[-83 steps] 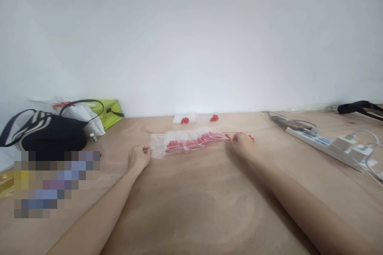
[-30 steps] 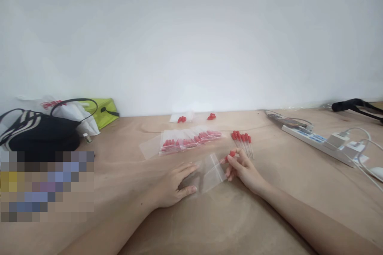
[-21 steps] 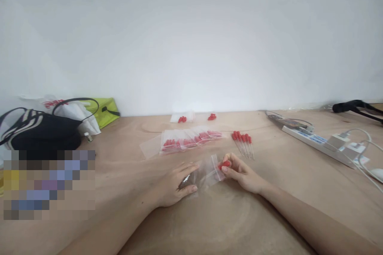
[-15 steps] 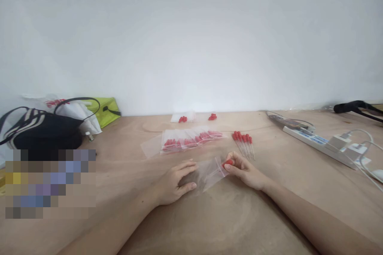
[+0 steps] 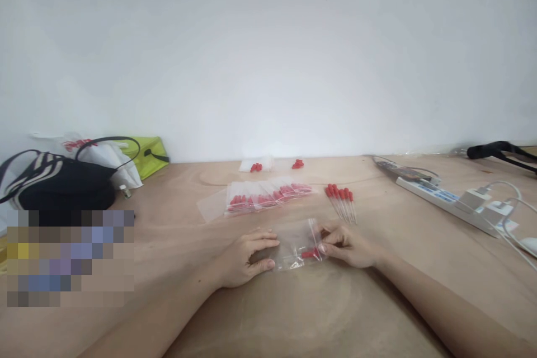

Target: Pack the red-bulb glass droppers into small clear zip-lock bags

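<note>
A clear zip bag [image 5: 291, 240] lies flat on the wooden table between my hands, with a red piece [image 5: 309, 254] inside near its zip end. My left hand [image 5: 251, 257] rests at the bag's left end, thumb and fingers apart. At the zip end, the fingers of my right hand [image 5: 342, 243] are pinched on the bag's edge. Beyond my right hand, several red-topped droppers [image 5: 342, 198] with clear stems lie side by side. Overlapping clear bags with red pieces [image 5: 268, 197] form a row behind the held bag.
Farther back lie more red pieces [image 5: 255, 168] on clear bags and another small red group [image 5: 297, 164]. A white power strip [image 5: 447, 204] with plugs and cables is at the right. Black [image 5: 67, 184] and lime-green [image 5: 151, 159] bags stand at the left.
The red piece that was between my right fingers at the bag's mouth is now inside the bag. The bag lies flatter, and my right hand has shifted slightly down to its edge.
</note>
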Motion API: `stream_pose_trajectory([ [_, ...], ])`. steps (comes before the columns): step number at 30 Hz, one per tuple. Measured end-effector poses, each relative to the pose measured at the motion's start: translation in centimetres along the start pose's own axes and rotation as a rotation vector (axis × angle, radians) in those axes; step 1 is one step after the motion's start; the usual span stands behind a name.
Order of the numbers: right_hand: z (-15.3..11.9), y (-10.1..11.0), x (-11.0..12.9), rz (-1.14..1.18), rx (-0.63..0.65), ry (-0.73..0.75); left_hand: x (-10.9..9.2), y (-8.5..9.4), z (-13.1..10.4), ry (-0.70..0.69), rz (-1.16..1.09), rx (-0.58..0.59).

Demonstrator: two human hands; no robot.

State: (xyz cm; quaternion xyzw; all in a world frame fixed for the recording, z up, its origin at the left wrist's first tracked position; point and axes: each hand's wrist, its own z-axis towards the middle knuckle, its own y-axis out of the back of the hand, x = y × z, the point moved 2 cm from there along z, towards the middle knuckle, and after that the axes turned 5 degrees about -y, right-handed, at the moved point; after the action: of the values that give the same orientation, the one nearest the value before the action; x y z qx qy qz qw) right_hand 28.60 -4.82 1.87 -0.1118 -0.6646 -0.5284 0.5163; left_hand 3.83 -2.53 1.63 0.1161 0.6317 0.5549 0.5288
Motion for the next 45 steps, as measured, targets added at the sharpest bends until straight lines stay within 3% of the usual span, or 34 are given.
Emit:
stream_pose_trajectory([
  [2, 0.0, 0.7, -0.5, -0.058, -0.058, -0.012, -0.1, 0.1, 0.0, 0.016, 0.012, 0.006],
  [4, 0.3, 2.0, -2.0, -0.109, -0.262, -0.119, -0.3, 0.1, 0.0, 0.022, 0.013, 0.005],
  [6, 0.7, 3.9, -4.0, -0.226, -0.566, -0.328, -0.4, 0.1, 0.1, 0.015, 0.002, -0.003],
  [8, 1.2, 5.6, -5.7, -0.397, -0.743, -0.554, -0.5, 0.2, 0.1, 0.009, -0.003, -0.005],
  [11, 2.3, 7.2, -7.3, -0.516, -0.751, -0.760, -0.5, 0.2, 0.0, 0.013, 0.008, -0.003],
  [16, 4.0, 7.4, -7.6, -0.538, -0.714, -0.837, -0.4, 0.1, 0.0, 0.012, 0.013, 0.001],
  [22, 4.1, 7.6, -6.0, -0.512, -0.735, -0.838, -0.3, 0.1, -0.2, 0.018, 0.019, 0.014],
  [25, 3.0, 7.2, -4.5, -0.390, -0.738, -0.740, -0.3, 0.1, -0.2, 0.042, 0.032, 0.029],
  [29, 1.2, 4.2, -3.4, 0.186, -0.736, -0.504, -0.2, 0.0, -0.1, 0.031, 0.036, 0.023],
  [32, 0.6, 1.8, -3.2, 0.463, -0.750, -0.423, -0.1, -0.1, -0.1, 0.018, 0.033, 0.018],
  [39, 1.1, -0.3, -3.2, 0.651, -0.875, -0.398, 0.0, -0.2, -0.1, 0.018, 0.080, 0.038],
  [45, 1.0, -2.0, -2.3, 0.762, -0.775, -0.335, 0.0, -0.2, -0.3, 0.067, 0.111, 0.021],
])
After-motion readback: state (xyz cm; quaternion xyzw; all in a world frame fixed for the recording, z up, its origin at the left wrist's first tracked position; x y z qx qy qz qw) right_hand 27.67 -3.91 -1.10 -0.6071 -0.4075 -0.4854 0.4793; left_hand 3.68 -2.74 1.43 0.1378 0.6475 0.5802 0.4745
